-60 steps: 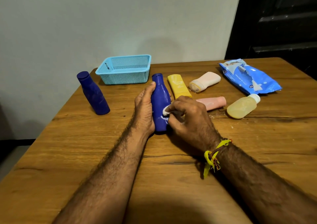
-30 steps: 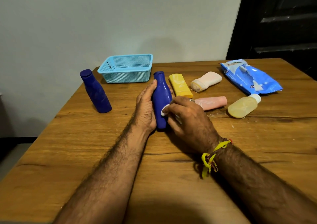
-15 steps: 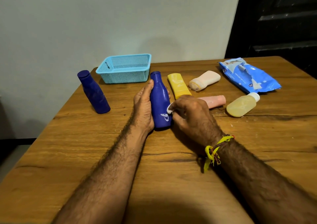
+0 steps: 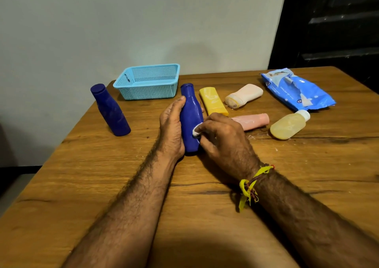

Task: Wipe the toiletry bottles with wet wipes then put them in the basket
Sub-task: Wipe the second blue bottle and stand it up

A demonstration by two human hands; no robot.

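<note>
At the far left a dark blue bottle [image 4: 110, 110] stands leaning on the table [image 4: 82, 185], unmoved over the last two seconds; its plastic looks matte and slightly scuffed. Behind it to the right, the light blue basket [image 4: 147, 81] sits near the wall, a rigid perforated plastic tray holding no bottles, so nothing has been put away yet.

The left hand [image 4: 171, 128] keeps its place, fingers laid straight along the side of the blue bottle being wiped [image 4: 190, 116], thumb hidden behind it, steadying it upright. This bottle is smooth and glossy, with a narrow neck widening to a rounded body.

The right hand [image 4: 222, 136] pinches a small balled white wet wipe [image 4: 196, 132] against the bottle's lower front. Over the last two seconds the wipe has travelled only slightly up and down that face, so the rubbing is probably mid-course.

Further right, the yellow flat tube [image 4: 213, 101], the cream squeeze bottle [image 4: 244, 95], the pink bottle [image 4: 254, 121] and the translucent yellowish bottle [image 4: 288, 126] lie on their sides where they were, apparently waiting their turn. The crinkled blue wipes packet [image 4: 297, 92] lies torn open at the far right. The wood-grain table shows faint white smears near the pink bottle.
</note>
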